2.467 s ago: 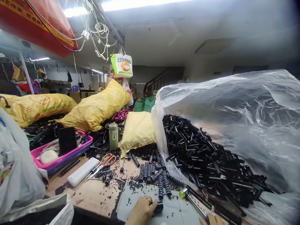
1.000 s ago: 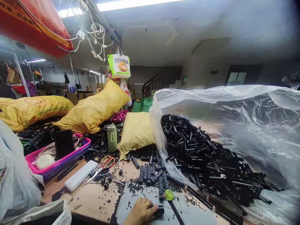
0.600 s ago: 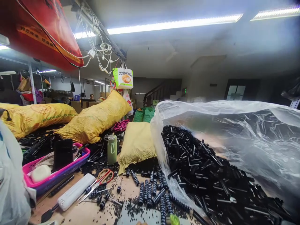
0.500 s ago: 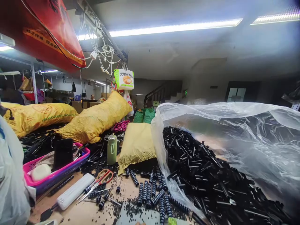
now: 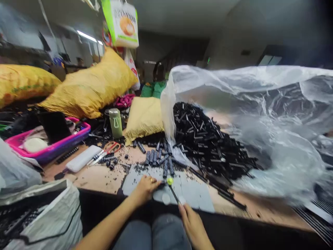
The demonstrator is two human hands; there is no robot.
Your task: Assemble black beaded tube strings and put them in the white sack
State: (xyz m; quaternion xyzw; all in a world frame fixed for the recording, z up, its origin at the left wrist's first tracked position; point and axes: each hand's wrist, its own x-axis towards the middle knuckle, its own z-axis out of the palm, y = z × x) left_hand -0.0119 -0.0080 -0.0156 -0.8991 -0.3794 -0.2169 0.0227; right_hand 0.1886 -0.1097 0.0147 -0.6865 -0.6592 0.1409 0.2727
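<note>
Over the grey sheet [image 5: 194, 192] at the table's front edge, my left hand [image 5: 144, 189] is closed, its fingertips at a small dark piece [image 5: 161, 185]. My right hand [image 5: 191, 220] is wrapped round the pale handle of a thin-shafted tool [image 5: 174, 194]. A round yellow-green end [image 5: 170, 181] sits at the shaft's far tip, close to my left fingertips; blur hides the tool's exact kind. Just beyond lie several black-and-white beaded cylinders [image 5: 153, 157]. A pale round disc [image 5: 165, 199] rests below the dark piece.
A clear plastic bag [image 5: 281, 180] spreads from a heap of black rod-like pieces [image 5: 203, 135] on the right. At left are a pink basket [image 5: 15, 142], a white oblong block [image 5: 83, 158] and scissors [image 5: 110, 147]. A green bottle [image 5: 116, 125] stands beside a yellow sack [image 5: 145, 118].
The view has tipped downward, so the table and sacks sit higher in the picture. Both my forearms and hands have come into view, along with my lap.
</note>
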